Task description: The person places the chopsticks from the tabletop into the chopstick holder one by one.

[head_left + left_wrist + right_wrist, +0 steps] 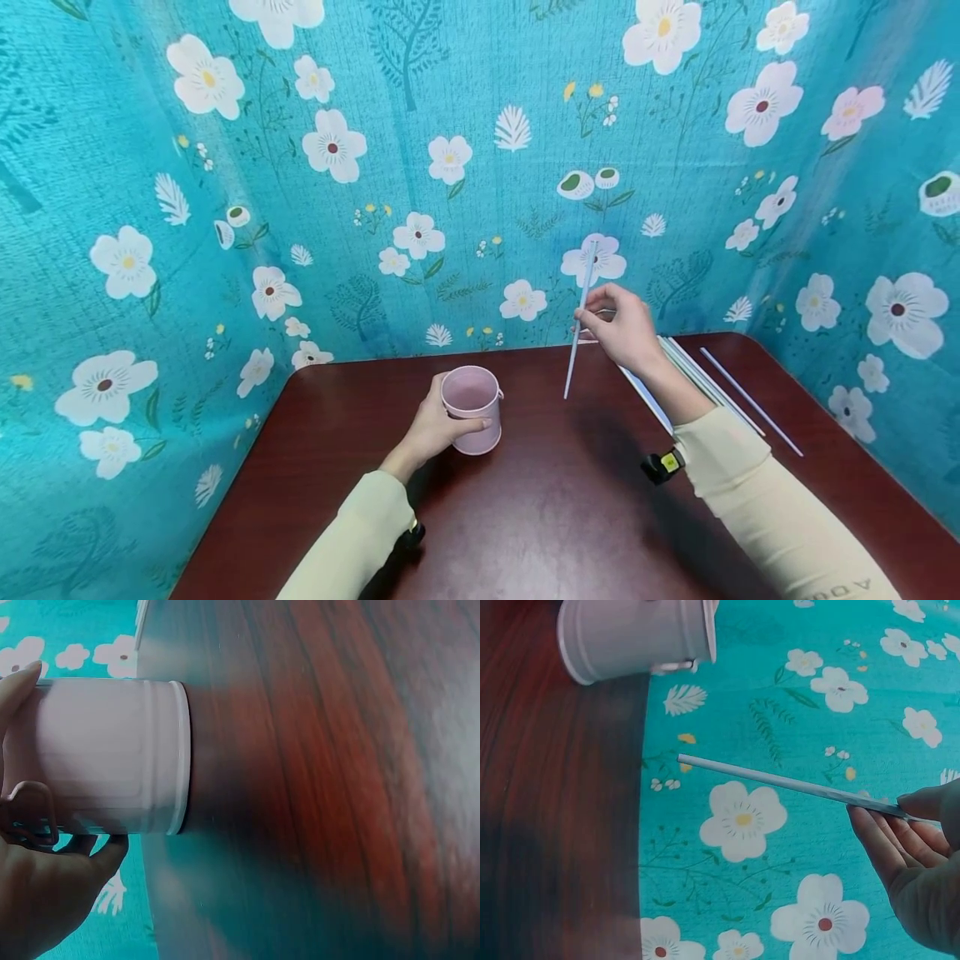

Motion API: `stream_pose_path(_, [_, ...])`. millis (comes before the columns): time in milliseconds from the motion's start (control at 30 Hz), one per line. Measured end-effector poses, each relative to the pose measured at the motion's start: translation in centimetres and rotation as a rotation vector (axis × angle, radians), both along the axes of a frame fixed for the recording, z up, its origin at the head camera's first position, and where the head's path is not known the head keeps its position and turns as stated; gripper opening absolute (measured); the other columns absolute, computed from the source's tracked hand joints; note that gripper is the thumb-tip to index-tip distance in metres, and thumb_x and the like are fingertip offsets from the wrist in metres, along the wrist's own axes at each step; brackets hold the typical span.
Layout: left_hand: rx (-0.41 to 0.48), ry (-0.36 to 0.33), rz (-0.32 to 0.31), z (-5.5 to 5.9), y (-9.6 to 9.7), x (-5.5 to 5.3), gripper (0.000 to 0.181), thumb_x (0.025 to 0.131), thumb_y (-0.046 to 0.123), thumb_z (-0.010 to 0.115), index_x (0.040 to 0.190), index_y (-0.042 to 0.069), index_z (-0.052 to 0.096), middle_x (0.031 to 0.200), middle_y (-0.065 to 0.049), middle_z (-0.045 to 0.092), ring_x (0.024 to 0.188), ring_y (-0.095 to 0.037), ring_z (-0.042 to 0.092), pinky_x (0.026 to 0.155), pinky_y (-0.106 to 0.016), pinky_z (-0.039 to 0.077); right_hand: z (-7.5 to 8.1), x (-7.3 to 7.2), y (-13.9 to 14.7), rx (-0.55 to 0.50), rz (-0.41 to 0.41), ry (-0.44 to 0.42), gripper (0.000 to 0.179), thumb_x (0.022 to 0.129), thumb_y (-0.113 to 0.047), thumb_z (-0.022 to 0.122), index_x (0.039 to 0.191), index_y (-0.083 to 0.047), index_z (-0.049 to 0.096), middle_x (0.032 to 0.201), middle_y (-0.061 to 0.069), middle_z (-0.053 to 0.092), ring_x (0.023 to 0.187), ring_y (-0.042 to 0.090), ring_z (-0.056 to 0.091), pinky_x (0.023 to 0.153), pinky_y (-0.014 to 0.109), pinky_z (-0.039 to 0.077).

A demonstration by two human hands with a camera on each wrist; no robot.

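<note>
A small pink metal pail [477,429] stands upright on the table, its mouth facing up. My left hand [433,432] grips it round the left side, with the thumb across the front. In the left wrist view the pail [97,750] shows a ridged base and a handle fitting near the palm. My right hand [624,331] pinches a thin pale-blue stick [573,365] between thumb and fingers. This stick hangs nearly vertical, right of the pail and apart from it. In the right wrist view the stick's lower end [686,758] is free.
Several thin pale sticks [712,386] lie on the dark red wooden table [525,533], partly behind my right forearm. A single bluish stick [752,402] lies farther right. Turquoise flowered cloth [465,233] hangs along the table's back and sides.
</note>
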State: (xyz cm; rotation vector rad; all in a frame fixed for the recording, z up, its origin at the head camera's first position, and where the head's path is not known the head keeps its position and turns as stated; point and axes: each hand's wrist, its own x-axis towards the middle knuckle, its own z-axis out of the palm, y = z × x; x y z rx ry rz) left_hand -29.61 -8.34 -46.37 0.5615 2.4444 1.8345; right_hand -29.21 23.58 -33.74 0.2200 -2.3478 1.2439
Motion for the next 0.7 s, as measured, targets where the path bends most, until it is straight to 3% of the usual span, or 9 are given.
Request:
stream_pose_path(200, [0.003,0.005,-0.043,0.0,1.3,0.4,0.092,0.075,0.012,0.092,0.147,0.009,0.036,0.137,-0.017,0.058,0.126,-0.039,0.054,0.100,-0.052,0.048,0.7,0.2,-0.8,-0.081,0.078,0.005,0.022,0.097,-0.009,0.070,0.112,0.004,0.061,0.098,0.020,0.071,0.086,0.035,0.075,0.071,0.039,0.061])
stream_pose_path(300, [0.012,-0.001,-0.064,0.2,2.0,0.8,0.092,0.075,0.009,0.091,0.148,0.007,0.035,0.138,-0.021,0.056,0.128,-0.042,0.052,0.100,-0.054,0.048,1.1,0.4,-1.1,-0.126,0.112,0.013,0.023,0.097,-0.009,0.070,0.113,0.005,0.060,0.098,0.022,0.070,0.085,0.037,0.074,0.070,0.038,0.062])
stream_pose_path(567, [0.010,-0.016,-0.101,2.9,3.4,2.6,0.087,0.076,0.002,0.088,0.145,-0.001,0.036,0.135,-0.025,0.055,0.126,-0.045,0.052,0.100,-0.052,0.048,2.1,0.8,-2.2,-0.226,0.173,0.046,0.027,0.097,-0.008,0.070,0.114,0.009,0.059,0.099,0.026,0.069,0.082,0.033,0.074,0.070,0.035,0.061])
stream_pose_path(700, [0.013,-0.018,-0.110,2.2,4.0,2.4,0.089,0.075,0.002,0.089,0.146,-0.001,0.036,0.136,-0.025,0.055,0.126,-0.044,0.052,0.100,-0.051,0.047,2.3,1.0,-2.6,-0.227,0.191,0.041,0.029,0.098,-0.010,0.070,0.116,0.009,0.058,0.100,0.026,0.069,0.083,0.032,0.074,0.071,0.036,0.061])
